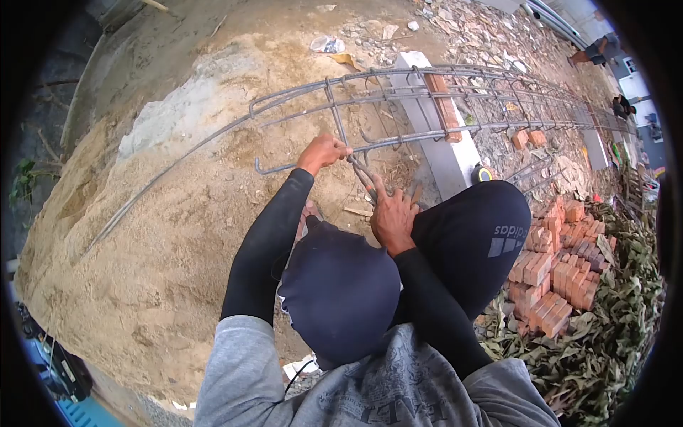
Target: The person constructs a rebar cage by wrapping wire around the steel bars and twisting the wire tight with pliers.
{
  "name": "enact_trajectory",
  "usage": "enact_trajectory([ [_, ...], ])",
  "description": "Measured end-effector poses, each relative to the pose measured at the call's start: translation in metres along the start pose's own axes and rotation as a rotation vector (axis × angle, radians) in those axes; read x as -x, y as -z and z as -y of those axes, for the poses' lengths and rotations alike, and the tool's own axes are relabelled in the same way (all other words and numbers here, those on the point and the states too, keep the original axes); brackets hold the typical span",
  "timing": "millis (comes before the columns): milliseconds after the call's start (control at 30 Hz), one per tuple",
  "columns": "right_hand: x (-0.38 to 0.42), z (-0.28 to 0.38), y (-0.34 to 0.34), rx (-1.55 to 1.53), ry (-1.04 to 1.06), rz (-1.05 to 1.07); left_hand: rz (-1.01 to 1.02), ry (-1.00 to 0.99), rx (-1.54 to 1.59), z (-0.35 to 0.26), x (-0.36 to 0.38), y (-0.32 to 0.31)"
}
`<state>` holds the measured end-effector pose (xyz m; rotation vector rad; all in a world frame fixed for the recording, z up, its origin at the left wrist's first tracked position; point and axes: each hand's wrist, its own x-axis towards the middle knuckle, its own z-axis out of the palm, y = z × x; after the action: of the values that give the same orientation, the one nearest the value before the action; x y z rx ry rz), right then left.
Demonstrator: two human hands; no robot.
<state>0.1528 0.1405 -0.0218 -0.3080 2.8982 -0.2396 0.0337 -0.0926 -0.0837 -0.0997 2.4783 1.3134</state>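
Note:
A long rebar cage (398, 140) of bars and stirrups runs from in front of me toward the upper right. My left hand (324, 152) is closed at the lower corner of a rebar stirrup (337, 117), fingertips pinched together. Any wire between them is too small to make out. In my right hand (393, 217) are tying pincers (364, 178) with an orange mark on the handle. Their jaws point up to the same corner, close to my left fingertips. Whether the jaws grip anything is hidden.
The cage rests over a pale block (437, 153) with a wooden piece (442, 107) on it. A tape measure (482, 174) lies beside my right knee. Stacked bricks (551, 285) and dry leaves (605, 334) are at the right, a sand heap (163, 270) at the left.

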Motion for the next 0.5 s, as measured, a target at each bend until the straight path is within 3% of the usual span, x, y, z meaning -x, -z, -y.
enact_trajectory([
  [133,-0.013,0.000,-0.029,-0.431,-0.085,0.161,0.004,0.028,0.015,0.003,-0.004,-0.001],
  [167,-0.016,0.000,-0.023,-0.923,-0.271,0.453,0.011,0.015,0.014,0.006,-0.006,-0.001],
  [267,-0.018,-0.011,-0.035,-1.681,-0.465,0.821,0.077,0.121,-0.003,-0.012,0.001,0.009],
  [300,-0.022,-0.016,-0.053,-1.799,-0.455,0.866,0.079,0.128,0.015,-0.017,0.001,0.013],
  [400,-0.003,-0.004,-0.033,-1.504,-0.430,0.534,0.067,0.142,0.056,-0.008,0.001,0.006],
  [433,0.000,-0.002,-0.024,-1.248,-0.227,0.409,0.038,0.126,0.054,-0.004,-0.003,0.005],
  [500,-0.007,0.002,-0.007,-1.239,-0.204,0.492,0.025,0.142,0.054,-0.003,0.000,0.000],
])
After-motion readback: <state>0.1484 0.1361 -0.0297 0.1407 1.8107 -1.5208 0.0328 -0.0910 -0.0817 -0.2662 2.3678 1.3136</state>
